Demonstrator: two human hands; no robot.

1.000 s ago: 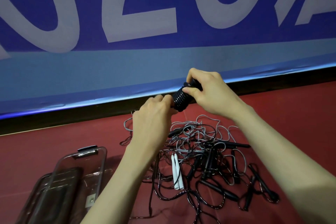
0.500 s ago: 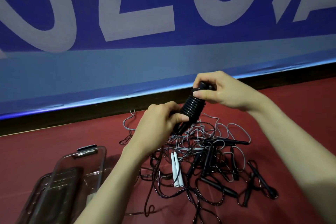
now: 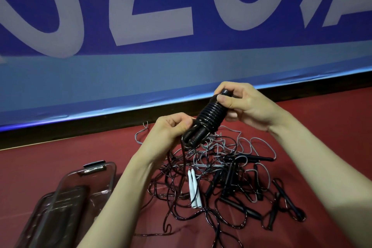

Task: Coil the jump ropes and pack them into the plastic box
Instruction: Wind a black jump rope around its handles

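Head view, single moment. Both hands raised above the red floor (image 3: pixel 60 157), in front of a blue banner (image 3: pixel 181 70) with large pale letters.

Right hand (image 3: pixel 251 106): fingers curled round the upper end of a black jump rope bundle (image 3: pixel 211 116); thumb pressed on the top handle end, fingers wrapped behind it. Bundle tilted, upper end toward the far right, lower end toward the near left. Cord is wound in tight turns round the paired handles; the lower handle ends stick out bare below the coil.

Left hand (image 3: pixel 171 131): fingers curled, pinching the cord at the lower end of the bundle, just beside the protruding handle ends. From this hand a loose black cord (image 3: pixel 182 169) hangs down to the floor and runs into the pile.

Pile of uncoiled jump ropes (image 3: pixel 231 177): lies on the floor below and just to the right of the hands; black and grey cords tangled together, several black handles among them. A pair of white handles (image 3: pixel 194 189) lies side by side at the pile's near left edge.

Plastic box (image 3: pixel 88 183): clear, on the floor at near left, well apart from the held bundle, partly overlapped by a second clear piece (image 3: pixel 50 217), possibly the lid; cannot tell for certain. Contents of box not discernible.
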